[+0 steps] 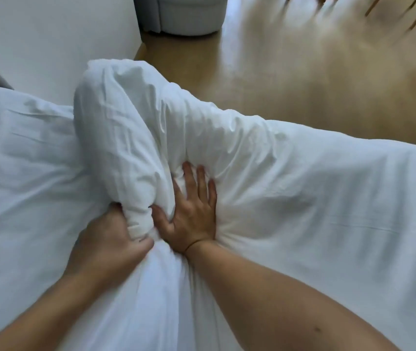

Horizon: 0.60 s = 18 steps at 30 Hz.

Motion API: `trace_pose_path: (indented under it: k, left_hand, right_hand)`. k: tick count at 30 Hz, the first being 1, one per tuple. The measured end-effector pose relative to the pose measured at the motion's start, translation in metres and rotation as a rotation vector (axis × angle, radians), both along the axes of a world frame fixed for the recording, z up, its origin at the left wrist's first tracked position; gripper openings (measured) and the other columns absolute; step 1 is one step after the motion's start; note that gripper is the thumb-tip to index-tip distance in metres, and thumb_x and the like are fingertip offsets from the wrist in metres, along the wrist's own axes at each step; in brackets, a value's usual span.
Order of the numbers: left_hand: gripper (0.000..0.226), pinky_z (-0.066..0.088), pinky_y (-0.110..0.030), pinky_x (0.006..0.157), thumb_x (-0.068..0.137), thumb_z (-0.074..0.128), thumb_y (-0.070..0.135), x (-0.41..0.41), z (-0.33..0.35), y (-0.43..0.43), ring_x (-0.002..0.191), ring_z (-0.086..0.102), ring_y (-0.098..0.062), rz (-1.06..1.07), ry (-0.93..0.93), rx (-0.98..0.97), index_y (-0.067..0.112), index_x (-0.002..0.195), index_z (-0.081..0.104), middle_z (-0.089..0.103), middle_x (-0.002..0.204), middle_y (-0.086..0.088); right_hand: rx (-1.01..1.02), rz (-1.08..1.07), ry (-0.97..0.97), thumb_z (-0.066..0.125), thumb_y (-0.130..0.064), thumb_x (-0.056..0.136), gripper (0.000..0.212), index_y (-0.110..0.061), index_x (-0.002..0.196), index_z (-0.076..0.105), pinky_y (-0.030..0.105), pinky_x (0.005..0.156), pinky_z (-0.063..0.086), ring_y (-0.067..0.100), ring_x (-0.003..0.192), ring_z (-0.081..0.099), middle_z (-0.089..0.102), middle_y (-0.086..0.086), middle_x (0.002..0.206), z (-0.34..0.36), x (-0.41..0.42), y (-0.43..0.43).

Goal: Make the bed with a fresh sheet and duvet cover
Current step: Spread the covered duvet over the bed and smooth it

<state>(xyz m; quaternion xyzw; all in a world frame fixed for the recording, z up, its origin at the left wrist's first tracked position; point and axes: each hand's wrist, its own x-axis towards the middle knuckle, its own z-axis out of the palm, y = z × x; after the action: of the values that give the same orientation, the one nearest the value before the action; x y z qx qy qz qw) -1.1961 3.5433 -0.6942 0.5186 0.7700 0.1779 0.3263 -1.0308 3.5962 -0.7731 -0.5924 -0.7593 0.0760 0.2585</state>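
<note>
Two hands meet on the white duvet point(131, 138) at centre frame. The right hand point(194, 211) presses flat into it, fingers point(201, 181) spread wide. The left hand point(108, 236), just beside at eight o'clock, grips a bunched fold, curled round the cloth. That bunched ridge rises toward eleven o'clock, and the wooden floor point(303, 72) shows toward one o'clock.

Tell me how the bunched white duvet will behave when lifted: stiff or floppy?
Probably floppy: the duvet creases and sags around the left hand gripping it. Likely soft and puffy, since the flat right hand sinks in.
</note>
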Motion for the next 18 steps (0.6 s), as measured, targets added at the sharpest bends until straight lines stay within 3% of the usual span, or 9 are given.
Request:
trace_pose_path:
  k: [2,4,6,8,10,12,13,15,18]
  left_hand:
    - [0.022,0.043,-0.030,0.057,0.045,0.065,0.031,-0.018,0.011,-0.002,0.060,0.057,-0.020,0.131,-0.057,-0.058,0.013,0.059,0.064,0.062,0.055,0.004]
    - [0.021,0.042,-0.034,0.059,0.045,0.057,0.023,-0.057,0.019,-0.007,0.064,0.060,-0.029,0.352,0.009,-0.016,0.008,0.057,0.064,0.062,0.055,-0.007]
    - [0.038,0.046,-0.040,0.070,0.059,0.061,0.028,-0.073,0.020,-0.018,0.086,0.065,-0.040,0.382,0.266,-0.003,0.005,0.088,0.067,0.069,0.083,-0.021]
    - [0.060,0.044,-0.046,0.089,0.068,0.064,0.031,-0.061,0.025,-0.020,0.111,0.058,-0.043,0.364,0.393,0.010,0.008,0.123,0.050,0.060,0.119,-0.022]
    - [0.084,0.037,-0.054,0.102,0.067,0.063,0.035,-0.045,0.035,0.013,0.126,0.044,-0.040,0.289,0.488,0.297,0.020,0.143,0.032,0.041,0.140,-0.018]
    - [0.083,0.027,-0.066,0.108,0.074,0.055,0.046,-0.026,0.044,0.063,0.139,0.033,-0.038,-0.034,0.681,0.570,0.037,0.152,0.027,0.028,0.157,-0.009]
    - [0.076,0.019,-0.072,0.109,0.083,0.047,0.061,-0.017,0.041,0.083,0.147,0.023,-0.037,-0.237,0.801,0.520,0.045,0.153,0.025,0.019,0.164,-0.003]
    - [0.088,0.004,-0.082,0.107,0.080,0.027,0.092,-0.021,0.023,0.099,0.155,-0.006,-0.035,-0.414,0.839,0.064,0.052,0.155,0.006,-0.007,0.168,0.011]
    - [0.099,0.003,-0.080,0.109,0.076,0.027,0.095,-0.069,0.002,0.116,0.152,-0.013,-0.043,-0.108,0.646,-0.330,0.052,0.152,-0.018,-0.029,0.163,0.015]
  right_hand:
    - [0.015,0.003,0.080,0.041,-0.067,0.089,0.070,-0.026,0.144,0.055,0.054,0.120,0.019,0.032,0.152,0.023,0.039,0.007,0.159,0.004,0.003,-0.003]
    - [0.017,-0.008,0.184,0.043,-0.063,0.090,0.068,-0.022,0.142,0.057,0.053,0.119,0.021,0.032,0.150,0.030,0.045,0.007,0.155,0.008,0.002,-0.003]
    - [0.009,-0.029,0.177,0.047,-0.061,0.090,0.068,-0.020,0.144,0.056,0.052,0.119,0.022,0.032,0.149,0.032,0.046,0.007,0.154,0.008,-0.001,-0.001]
    - [0.009,-0.031,0.093,0.049,-0.062,0.090,0.069,-0.022,0.145,0.053,0.050,0.120,0.021,0.033,0.149,0.029,0.043,0.007,0.156,0.005,-0.003,-0.006]
    - [0.024,-0.019,0.041,0.049,-0.064,0.089,0.069,-0.024,0.146,0.052,0.051,0.120,0.020,0.034,0.150,0.027,0.040,0.007,0.158,0.002,-0.005,-0.007]
    - [0.027,-0.019,0.010,0.047,-0.065,0.089,0.070,-0.025,0.147,0.051,0.051,0.120,0.019,0.034,0.151,0.025,0.038,0.008,0.159,0.000,-0.003,-0.004]
    - [0.023,-0.021,-0.008,0.046,-0.066,0.089,0.071,-0.026,0.147,0.051,0.052,0.120,0.018,0.034,0.151,0.024,0.037,0.008,0.160,-0.001,-0.002,-0.003]
    - [0.012,-0.016,-0.044,0.046,-0.067,0.088,0.072,-0.028,0.148,0.050,0.052,0.121,0.017,0.033,0.152,0.023,0.034,0.007,0.162,-0.003,-0.002,-0.003]
    - [0.018,0.016,-0.078,0.048,-0.069,0.084,0.075,-0.032,0.149,0.047,0.052,0.121,0.016,0.033,0.152,0.020,0.030,0.006,0.164,-0.009,-0.004,0.000]
